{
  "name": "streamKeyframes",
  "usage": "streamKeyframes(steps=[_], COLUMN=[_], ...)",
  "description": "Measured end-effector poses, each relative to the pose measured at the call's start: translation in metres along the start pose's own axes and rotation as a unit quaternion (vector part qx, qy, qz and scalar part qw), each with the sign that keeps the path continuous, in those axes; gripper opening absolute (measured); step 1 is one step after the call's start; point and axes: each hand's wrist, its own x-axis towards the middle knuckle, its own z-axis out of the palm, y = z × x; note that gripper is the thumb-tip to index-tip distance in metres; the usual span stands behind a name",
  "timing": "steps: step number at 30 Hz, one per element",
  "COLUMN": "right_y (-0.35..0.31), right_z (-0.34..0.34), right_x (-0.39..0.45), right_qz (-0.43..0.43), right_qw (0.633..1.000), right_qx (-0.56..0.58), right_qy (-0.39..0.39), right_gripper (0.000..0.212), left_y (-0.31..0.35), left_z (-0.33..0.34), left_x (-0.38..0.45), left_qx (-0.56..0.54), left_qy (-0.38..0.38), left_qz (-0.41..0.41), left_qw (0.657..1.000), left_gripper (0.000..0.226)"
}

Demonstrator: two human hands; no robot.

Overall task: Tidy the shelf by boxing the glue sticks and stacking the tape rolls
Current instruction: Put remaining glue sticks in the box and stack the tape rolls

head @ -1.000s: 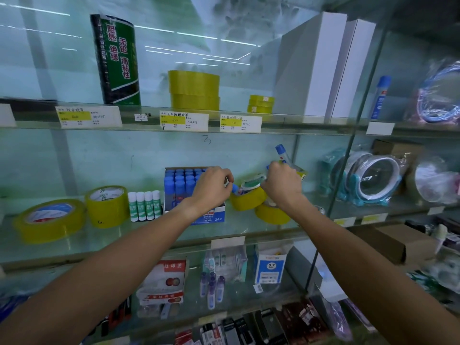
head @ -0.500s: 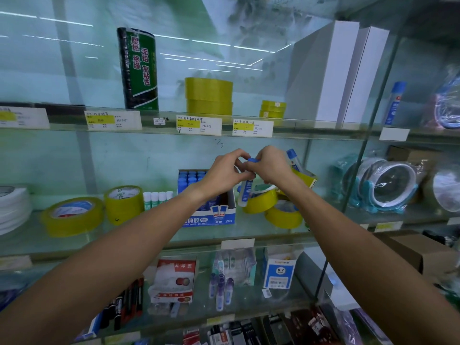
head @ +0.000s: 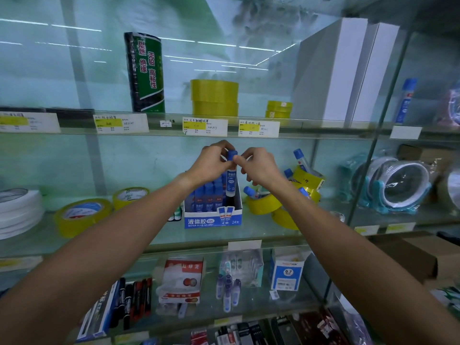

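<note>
A glue stick (head: 231,180) is held upright over the box (head: 212,215), its cap pinched between left hand (head: 210,163) and right hand (head: 258,168) fingertips.

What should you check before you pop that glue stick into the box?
1. Glue stick upright above the box: ok.
2. Both hands hold its blue cap: left hand, right hand: ok.
3. Empty slot in the glue box, right front corner: ok, a dark gap shows.
4. Cap on tight: cannot tell.
5. More loose glue sticks among the yellow tape rolls: not ok, still waiting.
</note>
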Motion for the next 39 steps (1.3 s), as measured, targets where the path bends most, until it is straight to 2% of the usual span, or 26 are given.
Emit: streamKeyframes(steps=[15, 19, 23, 28, 34, 37, 39], right_y=[0.047, 0.057, 0.071, 0.093, 0.117, 0.124, 0.131], right_z=[0.019, 0.019, 0.014, 0.002, -0.013, -0.017, -0.018], right_x=[-0.017, -0.018, -0.013, -0.012, -0.019, -0.022, -0.023], right_qz=[0.007, 0.008, 0.033, 0.089, 0.189, 0.245, 0.229], right_qw=[0.992, 0.984, 0.980, 0.961, 0.889, 0.894, 0.910], right_qx=[-0.104, -0.170, -0.195, -0.261, -0.417, -0.375, -0.345], right_qy=[-0.071, -0.057, -0.040, -0.002, -0.016, -0.003, 0.005], right_gripper=[0.022, 0.020, 0.015, 0.019, 0.049, 0.046, 0.037], left_y=[-0.048, -0.049, -0.047, -0.051, -0.056, -0.058, -0.059], left_z=[0.027, 0.034, 0.042, 0.051, 0.057, 0.059, 0.059], left_x=[0.009, 0.014, 0.018, 0.021, 0.026, 0.025, 0.024], left_qx=[0.125, 0.148, 0.186, 0.246, 0.301, 0.305, 0.302], left_qy=[0.025, 0.022, 0.000, -0.039, -0.065, -0.066, -0.059], left_qz=[-0.075, -0.100, -0.122, -0.142, -0.139, -0.126, -0.111], left_qw=[0.989, 0.984, 0.975, 0.958, 0.941, 0.942, 0.945], left_gripper=[0.034, 0.027, 0.022, 0.022, 0.030, 0.032, 0.036])
